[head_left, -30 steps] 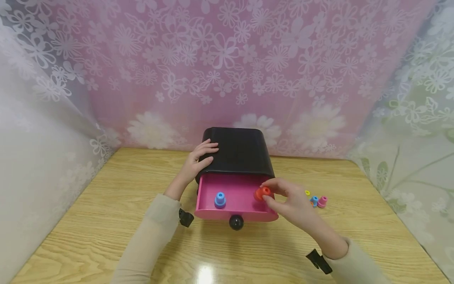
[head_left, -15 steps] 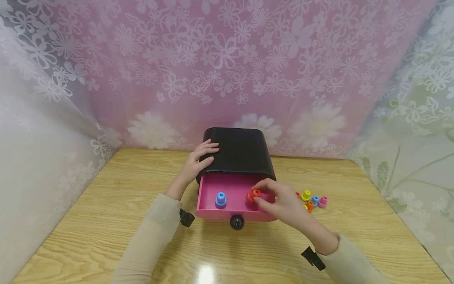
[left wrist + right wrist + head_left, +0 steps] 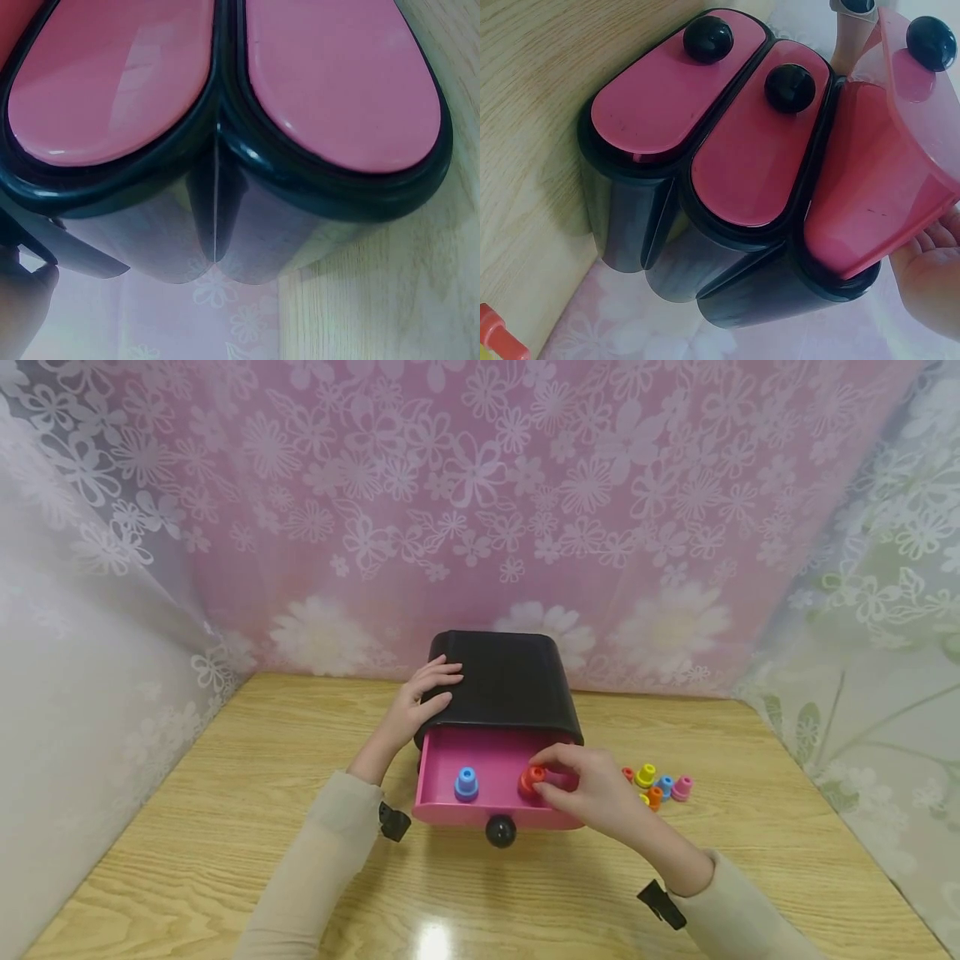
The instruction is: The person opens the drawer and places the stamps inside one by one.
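Observation:
The black drawer unit [image 3: 502, 681] has its pink top drawer [image 3: 487, 756] pulled out, a black ball knob [image 3: 501, 831] on the front. My left hand [image 3: 420, 697] rests on the unit's upper left edge, fingers extended; only part of this hand [image 3: 22, 300] enters the left wrist view. Inside the drawer, thumb and forefinger of my right hand [image 3: 600, 785] pinch a red stepped plastic peg [image 3: 531, 782] with a hollow top, upright at the drawer's right side. A similar blue peg [image 3: 467, 785] stands at the left. In the right wrist view the drawer's wall hides its contents.
Several small pegs stand on the wooden table right of the unit, among them a yellow peg [image 3: 647, 775], a pink peg [image 3: 682, 787] and an orange peg [image 3: 655, 798]. Two lower drawers [image 3: 761, 150] are pushed in. A flowered curtain [image 3: 480, 527] hangs behind.
My right hand has carried the red peg leftward and lowered it inside the drawer, turning it more upright. More of the pegs on the table show now. The left hand has stayed put.

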Demonstrator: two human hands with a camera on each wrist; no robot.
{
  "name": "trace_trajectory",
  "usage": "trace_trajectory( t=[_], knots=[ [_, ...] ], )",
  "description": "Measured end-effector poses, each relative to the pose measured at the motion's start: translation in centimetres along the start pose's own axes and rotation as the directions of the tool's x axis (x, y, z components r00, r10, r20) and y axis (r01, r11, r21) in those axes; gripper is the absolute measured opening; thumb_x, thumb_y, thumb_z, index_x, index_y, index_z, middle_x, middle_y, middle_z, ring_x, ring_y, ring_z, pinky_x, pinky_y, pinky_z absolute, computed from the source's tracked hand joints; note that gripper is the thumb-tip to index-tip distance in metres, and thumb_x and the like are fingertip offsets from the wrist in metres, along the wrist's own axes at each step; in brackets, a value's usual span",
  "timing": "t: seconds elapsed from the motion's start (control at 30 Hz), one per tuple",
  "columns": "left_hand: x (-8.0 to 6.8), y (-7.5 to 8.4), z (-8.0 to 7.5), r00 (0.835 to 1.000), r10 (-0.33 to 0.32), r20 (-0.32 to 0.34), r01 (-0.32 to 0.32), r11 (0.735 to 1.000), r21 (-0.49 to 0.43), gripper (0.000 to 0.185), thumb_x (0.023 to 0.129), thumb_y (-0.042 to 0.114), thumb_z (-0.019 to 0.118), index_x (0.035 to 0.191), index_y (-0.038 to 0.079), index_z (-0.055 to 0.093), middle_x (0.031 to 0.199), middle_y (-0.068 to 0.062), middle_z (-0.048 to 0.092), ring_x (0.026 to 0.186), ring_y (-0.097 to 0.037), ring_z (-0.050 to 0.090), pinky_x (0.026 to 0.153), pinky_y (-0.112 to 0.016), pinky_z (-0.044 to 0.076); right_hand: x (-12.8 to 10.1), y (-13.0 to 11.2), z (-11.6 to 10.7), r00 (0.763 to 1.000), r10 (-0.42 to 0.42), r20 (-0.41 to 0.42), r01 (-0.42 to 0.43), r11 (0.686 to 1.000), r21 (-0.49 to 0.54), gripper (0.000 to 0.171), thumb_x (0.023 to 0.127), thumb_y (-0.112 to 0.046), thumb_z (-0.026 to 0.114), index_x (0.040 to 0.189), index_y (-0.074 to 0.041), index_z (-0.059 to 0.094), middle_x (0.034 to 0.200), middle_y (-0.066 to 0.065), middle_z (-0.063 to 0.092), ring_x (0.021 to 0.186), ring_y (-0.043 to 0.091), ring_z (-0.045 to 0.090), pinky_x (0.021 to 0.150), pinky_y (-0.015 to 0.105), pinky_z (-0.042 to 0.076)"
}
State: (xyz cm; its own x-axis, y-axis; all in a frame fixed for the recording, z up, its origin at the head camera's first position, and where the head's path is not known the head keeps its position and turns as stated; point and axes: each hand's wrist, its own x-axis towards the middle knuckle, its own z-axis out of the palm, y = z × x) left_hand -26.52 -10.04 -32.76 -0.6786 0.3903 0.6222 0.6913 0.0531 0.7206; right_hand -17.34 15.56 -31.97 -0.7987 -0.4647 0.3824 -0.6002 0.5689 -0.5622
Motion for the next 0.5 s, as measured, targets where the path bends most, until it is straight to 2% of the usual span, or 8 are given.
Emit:
trace_trajectory(
  t=[0.23, 0.5],
  knots=[
    [-0.01, -0.20, -0.04, 1.000, -0.012, -0.003, 0.012, 1.000, 0.001, 0.031, 0.082, -0.011, 0.046, 0.112, -0.018, 0.050, 0.125, -0.031, 0.040, 0.128, -0.039, 0.017, 0.103, -0.048, 0.013, 0.25, -0.14, -0.24, 0.998, -0.002, 0.063, 0.005, 0.999, -0.045, 0.022, 0.072, -0.005, 0.071, 0.092, -0.010, 0.064, 0.084, -0.005, 0.061, 0.075, 0.013, 0.055, 0.067, 0.026, 0.050],
    [-0.04, -0.20, 0.03, 0.999, -0.032, 0.004, 0.032, 0.999, -0.007, 0.031, 0.083, -0.011, 0.045, 0.113, -0.017, 0.050, 0.126, -0.030, 0.040, 0.129, -0.037, 0.016, 0.103, -0.048, 0.012, 0.37, -0.51, -0.52, 0.993, 0.008, 0.116, -0.002, 0.999, -0.051, 0.018, 0.074, -0.008, 0.071, 0.090, -0.011, 0.063, 0.082, -0.007, 0.060, 0.074, 0.010, 0.055, 0.067, 0.023, 0.050]
  ],
)
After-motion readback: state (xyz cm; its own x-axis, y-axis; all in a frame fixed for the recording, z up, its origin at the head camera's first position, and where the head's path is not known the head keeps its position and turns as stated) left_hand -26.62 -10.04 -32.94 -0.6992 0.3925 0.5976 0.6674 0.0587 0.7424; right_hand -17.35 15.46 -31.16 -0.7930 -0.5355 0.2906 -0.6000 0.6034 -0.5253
